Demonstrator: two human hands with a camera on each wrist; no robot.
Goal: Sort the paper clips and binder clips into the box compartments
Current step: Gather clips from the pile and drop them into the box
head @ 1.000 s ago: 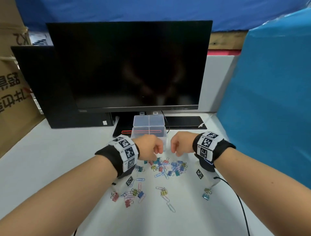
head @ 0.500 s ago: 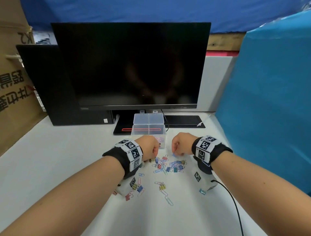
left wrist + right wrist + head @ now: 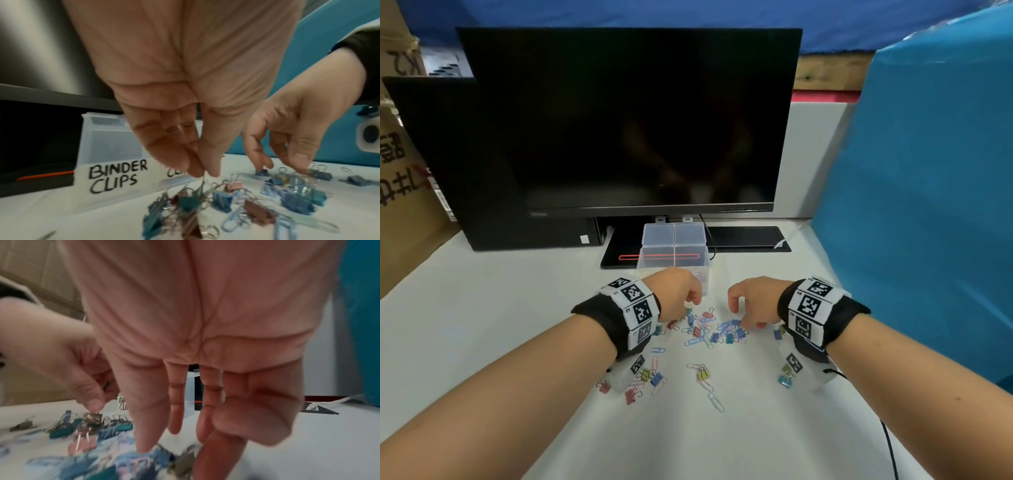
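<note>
Clips piled at the box, both hands in the heap

Clips [image 3: 709, 330] lie heaped on the white counter [image 3: 482, 325], just at 6 o'clock of the clear box [image 3: 674, 255]; too many and too tangled to count. A looser scatter sits nearer the person, toward 7 o'clock, and two binder clips lie alone at 4 o'clock. The box stands open, its lid up behind it, with two compartments side by side.

Only the left wrist view reads the writing: a white label [image 3: 118, 176] on the left front says "BINDER CLIPS", and the second label beside it is mostly hidden by fingers, showing only "CL". From the head camera the labels are blocked by the left hand [image 3: 676, 291].

That same view shows the left hand's grip together, thumb and fingertips pinching the wire handle of a teal clip [image 3: 188, 203] in the pile. The right hand [image 3: 751, 301] hangs over the heap's right edge, grip apart, fingers loosely extended downward and touching clips, holding nothing clearly visible.

A dark monitor [image 3: 626, 116] stands at 12 o'clock, cardboard at 9 o'clock reads "K2".
</note>
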